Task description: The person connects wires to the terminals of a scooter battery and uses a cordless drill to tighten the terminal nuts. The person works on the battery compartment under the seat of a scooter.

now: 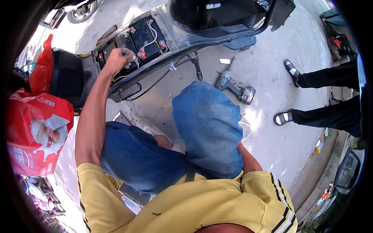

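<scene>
My left hand (123, 58) reaches into the open battery bay of a scooter, fingers pinched at a small part I cannot make out. Around it are black batteries (142, 38), white wires (154, 35) and a red terminal cover (142, 53). The bay's metal frame (168, 34) runs alongside. My right forearm (250, 159) goes down behind my right knee (206, 124), which hides that hand. A cordless power tool (233, 85) with a long bit lies on the ground beyond that knee, near a small white rectangular item (224, 61).
A red plastic bag (39, 132) sits at the left beside the black seat (68, 73). At the right stand another person's legs (322, 116) in sandals. A black cable (151, 87) hangs below the scooter's frame; a curb (330, 167) runs along the lower right.
</scene>
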Demonstrator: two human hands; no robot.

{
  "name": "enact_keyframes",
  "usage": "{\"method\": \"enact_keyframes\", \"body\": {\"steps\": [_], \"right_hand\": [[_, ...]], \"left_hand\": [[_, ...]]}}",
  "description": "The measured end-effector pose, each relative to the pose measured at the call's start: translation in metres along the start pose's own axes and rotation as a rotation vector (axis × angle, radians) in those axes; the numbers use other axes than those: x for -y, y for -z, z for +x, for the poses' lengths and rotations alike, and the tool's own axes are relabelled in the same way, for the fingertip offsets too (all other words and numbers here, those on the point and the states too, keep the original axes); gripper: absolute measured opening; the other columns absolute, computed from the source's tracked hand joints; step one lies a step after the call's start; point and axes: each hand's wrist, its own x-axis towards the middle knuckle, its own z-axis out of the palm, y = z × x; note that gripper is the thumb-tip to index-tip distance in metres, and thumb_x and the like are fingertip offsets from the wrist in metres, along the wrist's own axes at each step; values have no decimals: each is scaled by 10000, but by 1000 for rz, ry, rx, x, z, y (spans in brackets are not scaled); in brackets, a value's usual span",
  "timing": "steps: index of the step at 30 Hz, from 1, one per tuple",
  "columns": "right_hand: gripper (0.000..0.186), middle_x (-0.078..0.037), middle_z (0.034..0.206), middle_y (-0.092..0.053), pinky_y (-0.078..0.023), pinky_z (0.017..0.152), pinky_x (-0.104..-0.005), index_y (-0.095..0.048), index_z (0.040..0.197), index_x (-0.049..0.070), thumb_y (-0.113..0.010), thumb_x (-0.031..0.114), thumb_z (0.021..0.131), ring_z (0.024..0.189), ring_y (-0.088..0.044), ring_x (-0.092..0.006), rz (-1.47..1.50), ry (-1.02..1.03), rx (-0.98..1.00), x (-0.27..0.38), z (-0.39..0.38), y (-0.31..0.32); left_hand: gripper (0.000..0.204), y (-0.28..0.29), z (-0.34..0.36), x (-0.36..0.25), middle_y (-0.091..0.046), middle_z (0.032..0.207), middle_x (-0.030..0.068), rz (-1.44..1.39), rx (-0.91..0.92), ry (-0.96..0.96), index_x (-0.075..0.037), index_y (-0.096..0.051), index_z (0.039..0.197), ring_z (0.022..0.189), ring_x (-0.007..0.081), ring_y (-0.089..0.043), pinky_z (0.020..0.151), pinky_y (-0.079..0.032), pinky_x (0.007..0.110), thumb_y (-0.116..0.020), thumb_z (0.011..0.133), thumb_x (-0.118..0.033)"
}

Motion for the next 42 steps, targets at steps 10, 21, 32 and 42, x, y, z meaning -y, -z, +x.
{"method": "enact_keyframes", "body": {"steps": [10,21,32,42], "right_hand": [[504,-247,1132,-680,-590,819,-455,-581,1219,-112,-683,296,942,949,-721,-374,662,-138,160,66,-13,140],[436,-100,858,-691,-541,610,-297,-650,1240,-30,-755,146,855,657,-652,-173,570,551,206,395,-59,327],[133,-54,749,-671,-496,585,-298,-701,949,-3,-750,100,881,612,-618,-130,70,716,626,590,-37,223],[122,-61,694,-658,-500,567,-310,-688,872,-11,-723,105,874,588,-629,-148,-31,726,645,604,-9,172]], "left_hand": [[97,-6,-13,-8,-738,805,67,16,-33,-13,21,-780,929,661,128,-659,602,-576,287,-760,894,-68],[115,-3,-14,-4,-733,768,90,33,-57,-26,32,-783,914,657,150,-701,605,-607,311,-728,896,-68],[108,-1,-18,-3,-749,767,93,17,-61,-47,32,-787,898,660,164,-716,622,-612,316,-709,881,-41],[117,0,-19,-3,-750,770,98,-15,-45,-55,35,-784,893,656,161,-720,611,-616,320,-710,888,-54]]}}
